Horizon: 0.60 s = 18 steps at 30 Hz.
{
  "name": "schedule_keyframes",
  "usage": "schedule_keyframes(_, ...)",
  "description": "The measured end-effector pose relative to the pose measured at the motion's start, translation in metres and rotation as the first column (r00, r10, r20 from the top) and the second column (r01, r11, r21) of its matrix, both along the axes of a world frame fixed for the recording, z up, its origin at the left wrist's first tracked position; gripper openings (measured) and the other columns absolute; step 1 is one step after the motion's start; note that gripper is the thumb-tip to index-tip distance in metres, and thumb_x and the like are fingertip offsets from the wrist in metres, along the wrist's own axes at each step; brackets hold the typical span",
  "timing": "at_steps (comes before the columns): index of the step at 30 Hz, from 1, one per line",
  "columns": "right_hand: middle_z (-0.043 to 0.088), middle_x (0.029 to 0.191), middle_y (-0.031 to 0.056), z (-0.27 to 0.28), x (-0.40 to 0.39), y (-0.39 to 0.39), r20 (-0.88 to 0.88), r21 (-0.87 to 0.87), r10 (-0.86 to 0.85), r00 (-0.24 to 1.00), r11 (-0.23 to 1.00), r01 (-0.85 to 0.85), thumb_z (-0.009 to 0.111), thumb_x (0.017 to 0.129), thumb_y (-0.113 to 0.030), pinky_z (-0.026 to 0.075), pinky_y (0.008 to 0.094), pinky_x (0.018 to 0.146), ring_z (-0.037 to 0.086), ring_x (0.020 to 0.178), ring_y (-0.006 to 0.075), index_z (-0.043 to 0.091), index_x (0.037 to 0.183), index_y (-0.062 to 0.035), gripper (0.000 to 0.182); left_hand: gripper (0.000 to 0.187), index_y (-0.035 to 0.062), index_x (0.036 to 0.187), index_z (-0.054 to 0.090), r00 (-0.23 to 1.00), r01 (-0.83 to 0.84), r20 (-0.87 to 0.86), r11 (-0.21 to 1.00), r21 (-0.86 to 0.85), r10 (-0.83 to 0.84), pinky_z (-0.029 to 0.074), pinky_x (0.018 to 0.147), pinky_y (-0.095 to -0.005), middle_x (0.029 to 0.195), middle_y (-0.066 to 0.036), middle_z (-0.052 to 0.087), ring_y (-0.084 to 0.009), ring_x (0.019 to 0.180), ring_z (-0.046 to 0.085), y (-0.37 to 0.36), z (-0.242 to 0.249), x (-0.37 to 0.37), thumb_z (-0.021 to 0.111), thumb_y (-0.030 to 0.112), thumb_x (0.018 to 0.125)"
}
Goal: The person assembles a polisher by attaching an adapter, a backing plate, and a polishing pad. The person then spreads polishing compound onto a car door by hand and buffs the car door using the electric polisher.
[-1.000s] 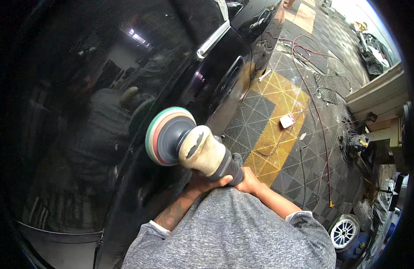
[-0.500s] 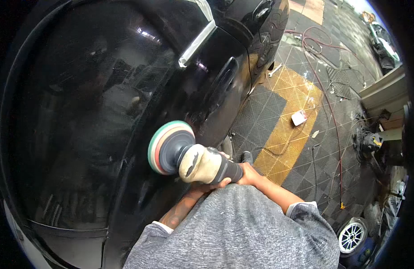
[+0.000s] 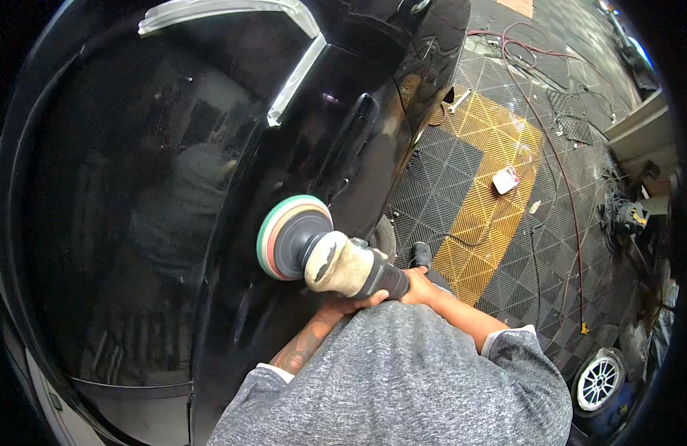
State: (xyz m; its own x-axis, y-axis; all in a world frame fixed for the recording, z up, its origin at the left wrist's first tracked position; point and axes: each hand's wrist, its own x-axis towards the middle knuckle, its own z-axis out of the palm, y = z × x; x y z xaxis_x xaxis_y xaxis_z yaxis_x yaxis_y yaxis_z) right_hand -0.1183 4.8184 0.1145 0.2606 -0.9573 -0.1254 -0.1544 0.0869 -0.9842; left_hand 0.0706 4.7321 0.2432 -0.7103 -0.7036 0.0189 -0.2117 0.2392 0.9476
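Note:
A car polisher [image 3: 342, 266] with a pale, worn head cover and a dark handle stands out in front of my shirt. Its round pad [image 3: 266, 238], edged in green, cream and red, lies against the glossy black car body panel [image 3: 239, 312]. My left hand [image 3: 360, 302] grips the tool from beneath, thumb showing along its side; most of the fingers are hidden. Around the rear of the dark handle, my right hand [image 3: 417, 287] is closed. Pale masking tape [image 3: 297, 80] runs along a seam of the panel ahead of the pad.
Interlocking grey and yellow tiles [image 3: 499, 141] cover the floor to the right. On them lie a small white box [image 3: 504, 181], a wrench [image 3: 460, 100] and a long red hose [image 3: 555, 201]. A white-spoked wheel [image 3: 600, 383] stands at lower right.
The polisher has shifted slightly right in view, both hands still on it. My view has turned somewhat, bringing more of the tape into sight at the top.

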Motion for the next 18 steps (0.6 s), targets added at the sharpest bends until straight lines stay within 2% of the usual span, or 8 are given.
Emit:
schedule_keyframes(1,0.072,0.091,0.0234,-0.002,-0.003,0.000,-0.020,0.035,0.030,0.999,0.999,-0.029,0.077,0.061,-0.020,0.056,0.0436,0.077,0.072,0.090,0.0378,0.069,0.095,0.0010,0.041,0.079,0.0055,0.135,0.044,0.997,-0.034,-0.068,0.990,0.134,0.043,0.043,0.107,-0.0413,0.126,-0.010,0.054,-0.0247,0.120,0.055,0.003,-0.002,-0.001,0.085,0.023,0.070)
schedule_keyframes(4,0.072,0.091,0.0230,-0.004,-0.005,0.001,-0.058,0.056,-0.014,0.998,0.998,0.018,0.078,0.061,-0.021,0.056,0.0436,0.078,0.072,0.091,0.0378,0.069,0.097,0.0013,0.043,0.079,0.0058,0.136,0.044,0.999,-0.003,-0.041,0.990,0.142,0.009,0.043,0.107,-0.0417,0.126,-0.010,0.055,-0.0249,0.120,0.055,-0.007,0.006,-0.012,0.084,0.024,0.070)
schedule_keyframes(6,0.072,0.090,0.0227,-0.002,-0.006,-0.001,-0.018,0.064,-0.028,0.999,0.997,0.029,0.078,0.061,-0.021,0.056,0.0433,0.078,0.072,0.090,0.0374,0.069,0.096,0.0014,0.043,0.075,0.0070,0.134,0.047,0.994,-0.065,0.107,0.956,0.285,0.035,0.043,0.107,-0.0410,0.125,-0.009,0.056,-0.0242,0.120,0.055,-0.004,0.012,-0.013,0.084,0.025,0.071)
schedule_keyframes(8,0.073,0.090,0.0217,0.002,-0.010,-0.002,0.004,0.021,-0.020,1.000,1.000,0.020,0.078,0.062,-0.021,0.056,0.0426,0.076,0.073,0.089,0.0351,0.069,0.094,0.0011,0.040,0.072,0.0081,0.132,0.050,0.995,-0.059,0.087,0.989,0.132,0.048,0.042,0.107,-0.0396,0.125,-0.008,0.057,-0.0234,0.121,0.054,-0.003,0.004,-0.013,0.084,0.026,0.071)
schedule_keyframes(10,0.073,0.089,0.0207,-0.006,-0.012,-0.002,0.014,0.039,-0.019,1.000,0.999,0.018,0.079,0.063,-0.021,0.056,0.0421,0.076,0.074,0.089,0.0322,0.070,0.094,0.0009,0.039,0.069,0.0086,0.131,0.053,0.996,-0.087,0.008,0.975,0.206,0.087,0.042,0.107,-0.0393,0.125,-0.008,0.057,-0.0232,0.120,0.054,-0.001,0.001,-0.021,0.084,0.027,0.072)
schedule_keyframes(12,0.074,0.089,0.0192,-0.013,-0.011,-0.001,0.038,0.035,-0.043,0.998,0.999,0.041,0.079,0.063,-0.021,0.056,0.0419,0.077,0.074,0.089,0.0304,0.069,0.094,0.0008,0.039,0.069,0.0088,0.133,0.053,0.981,-0.156,0.151,0.955,0.251,0.121,0.042,0.107,-0.0389,0.125,-0.007,0.057,-0.0230,0.119,0.055,-0.001,-0.012,-0.023,0.084,0.027,0.074)
schedule_keyframes(13,0.074,0.089,0.0188,-0.010,-0.014,0.000,0.107,0.108,-0.042,0.993,0.994,0.030,0.079,0.064,-0.022,0.056,0.0414,0.079,0.074,0.089,0.0303,0.069,0.094,0.0011,0.039,0.069,0.0092,0.134,0.052,0.977,-0.175,0.167,0.944,0.281,0.132,0.042,0.107,-0.0384,0.125,-0.006,0.057,-0.0229,0.119,0.054,-0.002,-0.014,-0.025,0.084,0.026,0.075)
schedule_keyframes(18,0.074,0.089,0.0187,-0.005,-0.028,-0.003,0.056,0.097,-0.025,0.998,0.995,0.020,0.078,0.064,-0.021,0.056,0.0413,0.077,0.074,0.088,0.0307,0.068,0.094,0.0010,0.039,0.067,0.0094,0.134,0.052,0.988,-0.087,0.142,0.979,0.187,0.061,0.040,0.108,-0.0367,0.127,-0.008,0.057,-0.0228,0.121,0.054,-0.006,-0.005,-0.034,0.082,0.031,0.078)
